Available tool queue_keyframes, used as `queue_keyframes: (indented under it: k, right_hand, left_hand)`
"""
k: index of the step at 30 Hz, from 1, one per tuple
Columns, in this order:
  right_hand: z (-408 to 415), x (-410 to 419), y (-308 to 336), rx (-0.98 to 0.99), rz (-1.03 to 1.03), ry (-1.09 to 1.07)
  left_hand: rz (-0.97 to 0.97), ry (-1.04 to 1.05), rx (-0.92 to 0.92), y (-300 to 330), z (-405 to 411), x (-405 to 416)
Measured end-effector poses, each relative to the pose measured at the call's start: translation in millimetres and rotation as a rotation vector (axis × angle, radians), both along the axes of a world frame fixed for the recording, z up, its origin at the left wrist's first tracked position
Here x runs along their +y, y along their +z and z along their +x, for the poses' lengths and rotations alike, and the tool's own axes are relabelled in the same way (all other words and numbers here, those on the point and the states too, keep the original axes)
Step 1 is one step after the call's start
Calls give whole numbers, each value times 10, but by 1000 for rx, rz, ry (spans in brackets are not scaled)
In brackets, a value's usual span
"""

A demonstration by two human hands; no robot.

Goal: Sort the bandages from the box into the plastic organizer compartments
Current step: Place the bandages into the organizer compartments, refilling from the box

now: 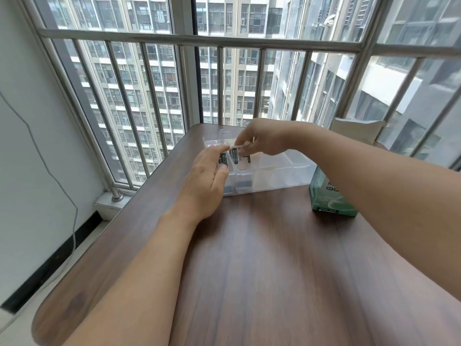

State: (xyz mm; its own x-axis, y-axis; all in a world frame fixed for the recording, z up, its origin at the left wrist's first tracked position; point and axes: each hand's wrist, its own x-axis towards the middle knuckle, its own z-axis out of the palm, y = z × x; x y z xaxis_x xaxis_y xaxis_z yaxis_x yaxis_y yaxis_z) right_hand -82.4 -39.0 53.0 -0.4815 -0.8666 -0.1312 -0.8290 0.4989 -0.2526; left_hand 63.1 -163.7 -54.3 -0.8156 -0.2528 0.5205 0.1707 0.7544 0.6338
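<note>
Both hands over organizer [274, 168] at 12 o'clock. Left hand [207, 181] pinches bandage [222, 158], right hand [262, 141] pinches another [240, 156]. Box [329, 196] at 3. Risk: thin packets slip, land in wrong compartment.

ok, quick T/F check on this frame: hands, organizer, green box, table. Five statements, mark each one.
1. Both hands are over the clear plastic organizer. True: the left hand and right hand meet above its left end.
2. The green box stands left of the organizer. False: it stands right of it, partly behind the right forearm.
3. The right hand pinches a bandage packet. True: its fingertips hold the packet's top edge.
4. The organizer sits on a white table. False: the table is dark wood-grain.
5. The left hand rests flat on the table, away from the organizer. False: it is raised at the organizer, its grip on another packet.
</note>
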Motion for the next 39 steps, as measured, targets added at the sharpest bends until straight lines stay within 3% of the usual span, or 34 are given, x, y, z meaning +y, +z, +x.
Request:
queue_keyframes:
  k: [9, 13, 22, 29, 32, 36, 39]
  right_hand:
    - [-8, -133, 54, 37, 53, -7]
    - [88, -108, -54, 163, -93, -25]
    - [118, -145, -183, 161, -308, -186]
    - [266, -90, -395, 276, -413, -274]
    - [412, 98, -299, 292, -386, -275]
    - [739, 701, -54, 287, -498, -243]
    - [888, 1300, 46, 273, -549, -292]
  left_hand:
    - [-27, -15, -29, 11, -1, -5]
    - [-34, 0, -50, 11, -10, -6]
    - [-63, 64, -78, 49, -11, 17]
    - [-109, 116, -123, 37, 20, 29]
    - [-98, 87, -101, 31, 36, 22]
    - [-69, 92, -48, 43, 29, 23]
    - [-51, 141, 113, 156, 99, 157]
